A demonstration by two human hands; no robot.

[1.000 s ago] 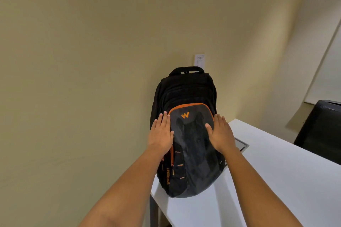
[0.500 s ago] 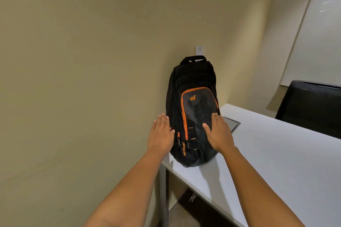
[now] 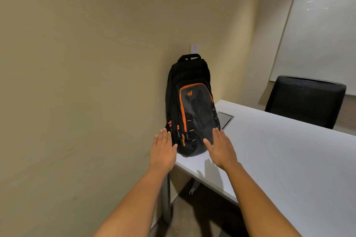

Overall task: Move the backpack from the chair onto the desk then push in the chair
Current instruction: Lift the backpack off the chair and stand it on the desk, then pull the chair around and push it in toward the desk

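A black and grey backpack (image 3: 189, 106) with orange trim stands upright on the left end of the white desk (image 3: 279, 159), leaning against the beige wall. My left hand (image 3: 163, 150) hovers flat and open just left of the backpack's base, off the desk's corner, apart from the bag. My right hand (image 3: 221, 149) is open and flat in front of the bag's lower right side; its fingertips overlap the bag and I cannot tell whether they touch it. A black chair (image 3: 304, 100) stands behind the far side of the desk.
A grey cable hatch (image 3: 224, 119) is set into the desk right of the backpack. A white wall plate (image 3: 194, 49) sits above the bag. A whiteboard (image 3: 317, 31) hangs on the right wall. A desk leg (image 3: 166, 198) drops below the corner.
Both hands have drawn back from the backpack's front and sides toward me and lower. The view has pulled away, so the backpack looks smaller and the black chair shows more.
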